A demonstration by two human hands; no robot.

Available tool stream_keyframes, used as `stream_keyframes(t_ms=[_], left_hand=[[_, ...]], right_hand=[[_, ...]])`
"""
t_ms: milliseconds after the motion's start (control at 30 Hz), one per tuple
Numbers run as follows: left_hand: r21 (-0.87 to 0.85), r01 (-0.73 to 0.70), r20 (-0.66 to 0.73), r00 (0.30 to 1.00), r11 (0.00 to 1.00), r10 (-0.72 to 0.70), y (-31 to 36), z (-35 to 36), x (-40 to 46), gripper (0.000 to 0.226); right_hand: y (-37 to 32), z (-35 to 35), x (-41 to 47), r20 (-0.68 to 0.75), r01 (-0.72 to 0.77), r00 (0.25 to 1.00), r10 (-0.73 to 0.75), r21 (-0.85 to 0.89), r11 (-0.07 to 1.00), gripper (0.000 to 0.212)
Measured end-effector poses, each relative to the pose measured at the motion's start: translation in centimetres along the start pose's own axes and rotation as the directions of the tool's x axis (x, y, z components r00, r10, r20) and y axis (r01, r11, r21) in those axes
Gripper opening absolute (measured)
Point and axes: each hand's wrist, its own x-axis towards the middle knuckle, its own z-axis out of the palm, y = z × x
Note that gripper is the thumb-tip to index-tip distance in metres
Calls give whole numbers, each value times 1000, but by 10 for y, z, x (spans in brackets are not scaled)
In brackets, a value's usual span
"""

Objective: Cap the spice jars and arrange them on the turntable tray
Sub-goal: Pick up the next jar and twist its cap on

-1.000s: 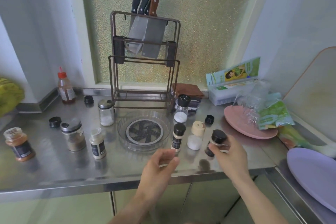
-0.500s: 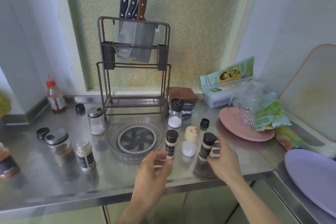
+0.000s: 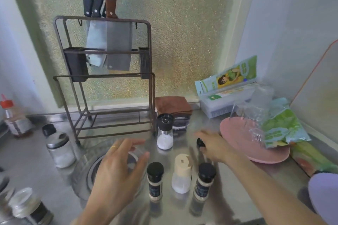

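A clear turntable tray (image 3: 82,175) lies on the steel counter, and my left hand (image 3: 118,175) hovers over it with fingers spread and nothing in it. My right hand (image 3: 214,147) reaches behind the jars, its fingertips closed around a small loose black cap (image 3: 200,142) that rests on the counter. Two black-capped spice jars (image 3: 155,181) (image 3: 204,181) stand in front with a cream-capped bottle (image 3: 182,173) between them. A black-topped grinder (image 3: 165,131) holding white grains stands behind them. A metal-lidded jar (image 3: 60,149) is left of the tray, and an uncapped jar (image 3: 27,204) at the bottom left.
A knife rack (image 3: 109,78) stands behind the tray. Another black cap (image 3: 49,129) and a red-capped bottle (image 3: 14,118) sit far left. A pink plate (image 3: 247,148) with plastic bags, a wrap box (image 3: 226,97), folded cloths (image 3: 173,106) and a purple plate (image 3: 325,193) fill the right.
My right hand left the right black-capped jar and moved back to the loose black cap. My left hand rose over the tray. The view came closer to the counter.
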Motion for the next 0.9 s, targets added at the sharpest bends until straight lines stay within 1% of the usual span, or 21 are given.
stream_keyframes(t_ms=[33, 100, 167, 200, 267, 333, 367, 400, 433, 467, 567, 633, 700, 800, 900], left_hand=[[61, -18, 21, 1000, 998, 17, -2, 1, 5, 20], [157, -61, 55, 997, 986, 53, -6, 0, 9, 25], [243, -82, 49, 996, 966, 73, -13, -9, 6, 29], [289, -76, 42, 997, 954, 66, -15, -15, 3, 32], [379, -54, 26, 999, 924, 47, -17, -31, -4, 37], [419, -39, 1, 999, 907, 42, -21, -50, -13, 40], [427, -34, -17, 999, 903, 46, -22, -59, -18, 41], [428, -26, -38, 998, 903, 46, -25, -68, -22, 43], [424, -10, -59, 998, 906, 39, -29, -78, -28, 44], [419, 8, -78, 997, 908, 27, -34, -87, -34, 45], [409, 65, -153, 988, 910, -2, -54, -112, -54, 50], [402, 93, -198, 980, 911, -13, -68, -123, -66, 55], [366, 108, -240, 971, 924, -19, -84, -131, -77, 60], [291, 163, -276, 958, 943, -80, -107, -135, -89, 67], [203, 216, -255, 953, 955, -161, -122, -130, -94, 74]], right_hand=[[-1, 4, 8, 25, 18, 1000, -17, -29, 999, 51], [-3, 7, 18, 23, 13, 1000, -11, -78, 997, 38], [-6, 8, 20, -18, -10, 1000, 8, -59, 998, 24], [-6, 4, 17, -50, -21, 999, 19, -50, 999, 21], [-12, -10, 10, -169, -31, 985, 30, -4, 999, 27], [-19, -23, 12, -319, 27, 948, -8, 53, 998, 36], [-19, -29, 16, -383, 84, 922, -51, 68, 994, 35], [-28, -38, 11, -430, 135, 898, -98, 57, 989, 29], [-49, -50, -3, -460, 175, 878, -133, 51, 983, 23], [-76, -62, -22, -477, 210, 866, -147, 82, 974, 22], [-176, -85, -77, -481, 333, 849, -219, 166, 928, 29], [-219, -79, -94, -431, 403, 858, -281, 223, 888, 38], [-253, -61, -97, -353, 434, 875, -331, 272, 859, 44], [-297, -31, -95, -330, 481, 866, -376, 342, 808, 41], [-332, -7, -94, -349, 480, 872, -343, 475, 738, 36]])
